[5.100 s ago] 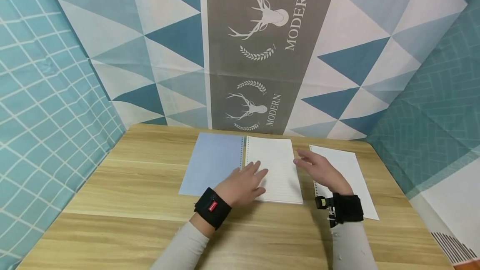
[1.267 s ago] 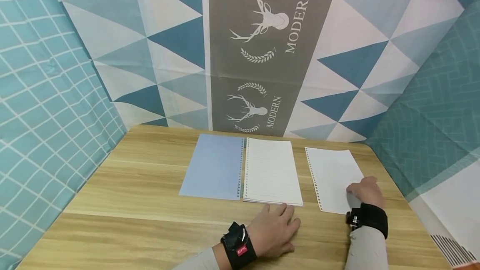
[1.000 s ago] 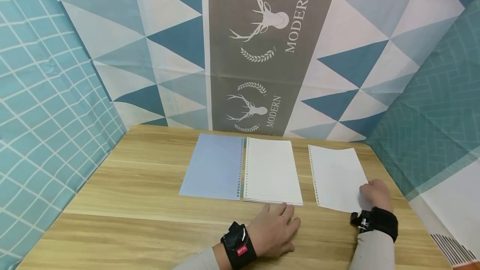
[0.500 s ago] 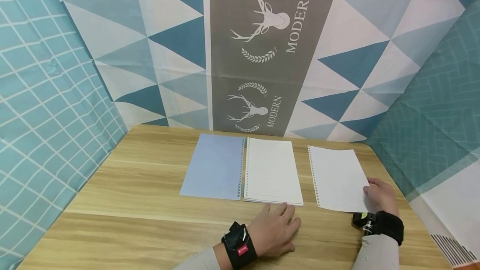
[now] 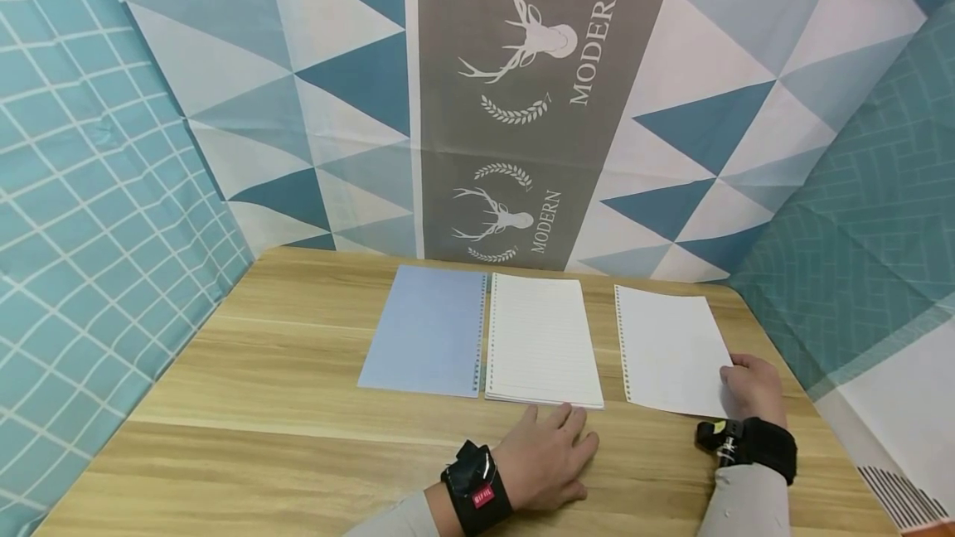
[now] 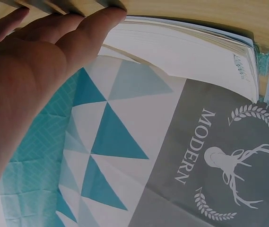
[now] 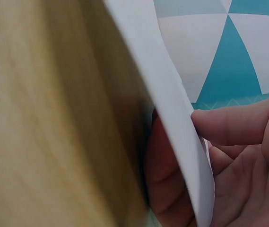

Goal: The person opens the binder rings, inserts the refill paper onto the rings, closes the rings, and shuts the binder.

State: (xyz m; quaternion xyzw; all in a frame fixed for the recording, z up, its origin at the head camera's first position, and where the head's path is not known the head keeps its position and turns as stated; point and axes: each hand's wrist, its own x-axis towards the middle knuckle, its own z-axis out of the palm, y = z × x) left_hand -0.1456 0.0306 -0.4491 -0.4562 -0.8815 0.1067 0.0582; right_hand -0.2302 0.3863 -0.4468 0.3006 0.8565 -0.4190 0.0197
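A white sheet with punched holes down its left edge [image 5: 667,346] is at the right of the table. My right hand [image 5: 755,389] pinches its lower right edge; the right wrist view shows the thumb [image 7: 236,124] on one face and the fingers behind the other. Its held edge bows above the wood there. My left hand [image 5: 548,456] lies with spread fingers just in front of an open ring notebook, fingertips at the lower edge of its lined pages [image 5: 540,338]. In the left wrist view the page stack [image 6: 181,52] appears edge-on beside those fingers.
The notebook's light blue cover [image 5: 425,330] lies flat left of the pages, joined by small teal rings [image 6: 263,62]. Wooden table [image 5: 261,388] shows around them. A patterned cloth [image 5: 507,106] hangs behind the back edge, with tiled-pattern cloth [image 5: 89,214] on the left.
Since the oldest frame, my left hand has come from over the notebook to its front edge. My right hand has moved to the sheet's right edge and gripped it; lately the sheet shifts only slightly.
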